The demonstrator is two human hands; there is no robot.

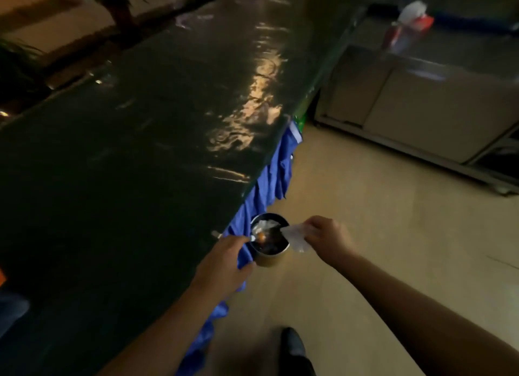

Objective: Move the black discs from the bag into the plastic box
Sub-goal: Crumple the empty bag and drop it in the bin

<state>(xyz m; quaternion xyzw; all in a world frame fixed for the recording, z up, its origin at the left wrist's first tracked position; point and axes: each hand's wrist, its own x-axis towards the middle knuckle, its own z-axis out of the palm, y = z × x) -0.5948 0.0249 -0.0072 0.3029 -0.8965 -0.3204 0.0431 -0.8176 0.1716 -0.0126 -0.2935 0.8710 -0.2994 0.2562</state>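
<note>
My right hand point(327, 236) is shut on a crumpled clear plastic bag point(295, 238), held just above and to the right of a small round bin point(271, 259) on the floor. My left hand point(224, 260) reaches over the table's edge to the bin's left rim. A small white scrap point(252, 238) shows at its fingertips, but blur hides whether it grips it. Inside the bin lie white crumpled paper point(264, 224), something orange point(261, 236) and dark contents. No black discs or plastic box can be made out.
A long dark glossy table point(140, 151) fills the left, with a blue cloth point(273, 173) hanging off its right edge. Beige floor point(365, 207) lies to the right, with a metal cabinet point(421, 108) beyond. My dark shoe point(293, 347) is at the bottom.
</note>
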